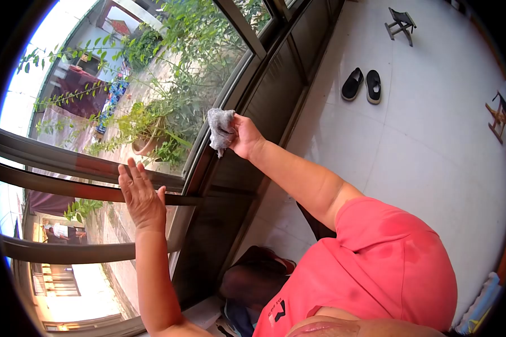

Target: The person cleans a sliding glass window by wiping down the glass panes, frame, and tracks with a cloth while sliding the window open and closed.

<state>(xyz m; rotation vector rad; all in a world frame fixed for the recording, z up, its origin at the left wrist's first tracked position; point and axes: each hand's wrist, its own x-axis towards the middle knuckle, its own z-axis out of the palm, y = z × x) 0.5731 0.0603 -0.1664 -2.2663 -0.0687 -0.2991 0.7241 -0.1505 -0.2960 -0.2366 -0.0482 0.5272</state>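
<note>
My right hand is closed on a crumpled grey cloth, with the arm stretched out. The cloth is at the dark lower frame of a large glass window; whether it presses on the frame I cannot tell. My left hand is raised in front of the window's brown upright bars, fingers stretched out and palm toward the window. Nothing is in it. It overlaps the bar in view, but contact is unclear.
Dark panels run below the window. Black shoes and a small folding stool stand on the pale tiled floor. A dark bundle lies close to me. Plants grow outside the glass.
</note>
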